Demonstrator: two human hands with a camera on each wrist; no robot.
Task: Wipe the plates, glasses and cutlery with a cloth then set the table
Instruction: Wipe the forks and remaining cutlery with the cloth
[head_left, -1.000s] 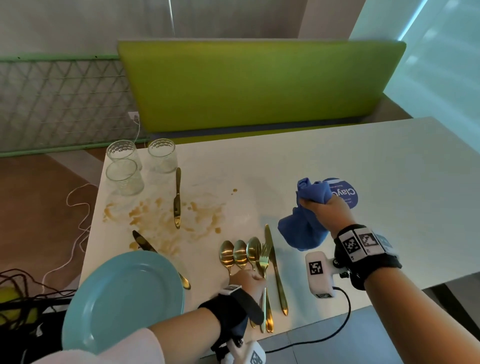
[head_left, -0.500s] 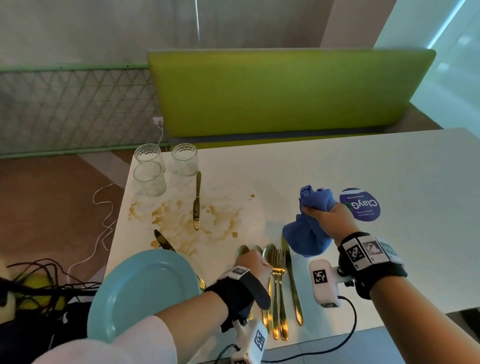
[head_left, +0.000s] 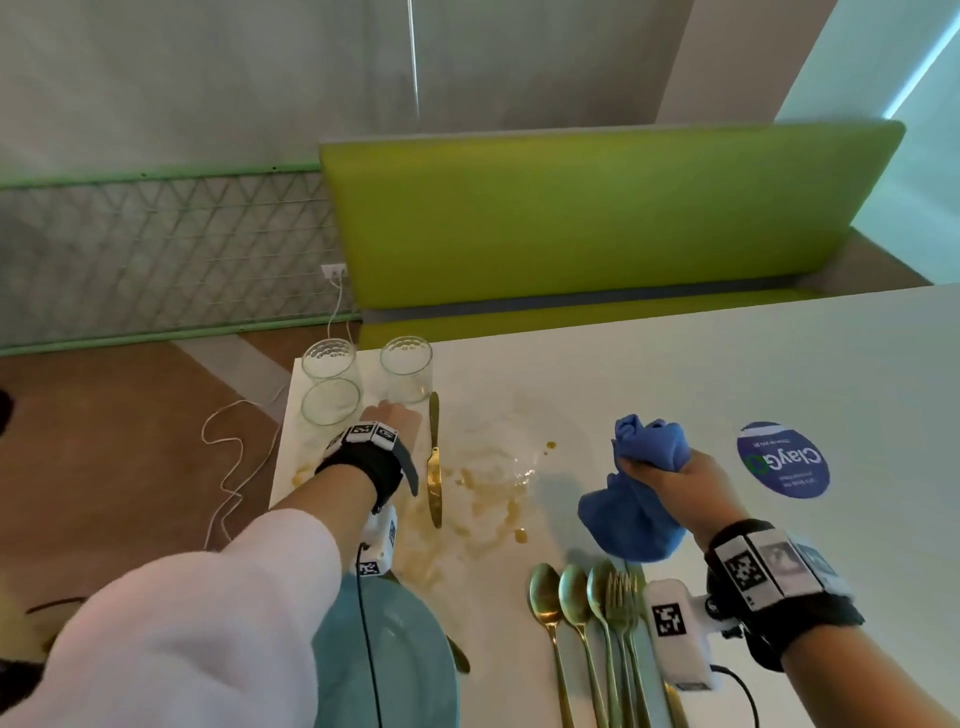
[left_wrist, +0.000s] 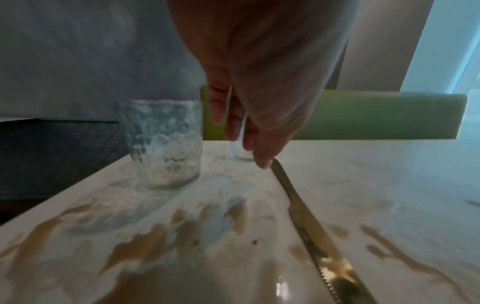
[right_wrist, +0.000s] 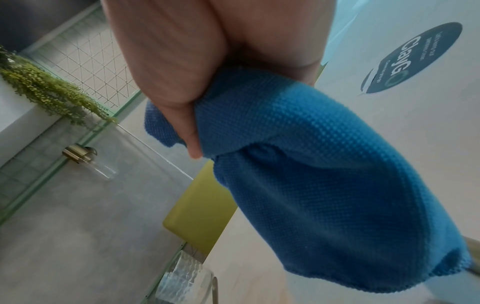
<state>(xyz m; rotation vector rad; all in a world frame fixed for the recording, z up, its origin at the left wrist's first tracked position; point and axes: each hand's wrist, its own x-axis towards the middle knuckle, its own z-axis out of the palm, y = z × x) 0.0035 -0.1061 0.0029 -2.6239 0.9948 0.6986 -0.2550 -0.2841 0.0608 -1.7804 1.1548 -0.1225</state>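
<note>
Since a second earlier, the left hand (head_left: 392, 419) had left the gold spoons (head_left: 569, 597) and reached far-left, fingers loosely extended, empty, toward the dimpled clear glasses (head_left: 406, 375); the gold table knife (head_left: 434, 462) lay lengthwise just right. The right hand (head_left: 675, 480) gripped the bunched blue microfibre cloth (head_left: 636, 499).

You see a lime-green bench backrest (head_left: 597, 218) upper centre, a grey wall (head_left: 208, 78) above, green mesh fencing (head_left: 166, 249) at left, brown floor (head_left: 104, 467) below it.
</note>
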